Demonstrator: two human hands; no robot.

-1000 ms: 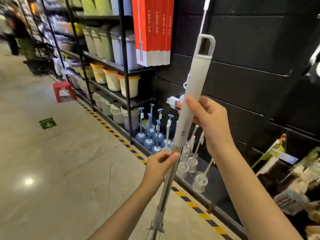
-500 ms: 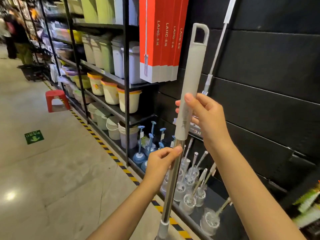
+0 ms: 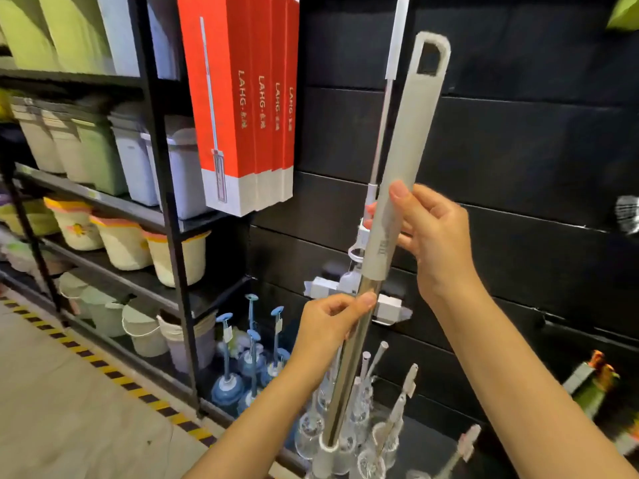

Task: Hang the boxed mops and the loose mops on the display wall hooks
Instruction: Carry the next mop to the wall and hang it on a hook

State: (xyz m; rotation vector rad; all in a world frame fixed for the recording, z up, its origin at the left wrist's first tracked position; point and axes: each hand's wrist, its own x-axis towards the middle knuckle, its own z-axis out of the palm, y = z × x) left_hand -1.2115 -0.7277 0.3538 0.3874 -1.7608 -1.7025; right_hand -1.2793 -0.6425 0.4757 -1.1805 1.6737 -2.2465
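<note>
Mop handle [image 3: 397,188] upright, right hand [image 3: 435,236] fingers gripping grey sleeve, left hand [image 3: 328,326] pinching steel pole below

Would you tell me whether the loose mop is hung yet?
Not yet: the loose mop is in both hands, its loop free of any hook.

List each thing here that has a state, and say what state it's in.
Loose mop: held upright, not yet hung.
Left hand: grips the metal pole.
Right hand: grips the grey handle.
Boxed mops: hanging on the wall.
Second mop: hanging behind.
</note>
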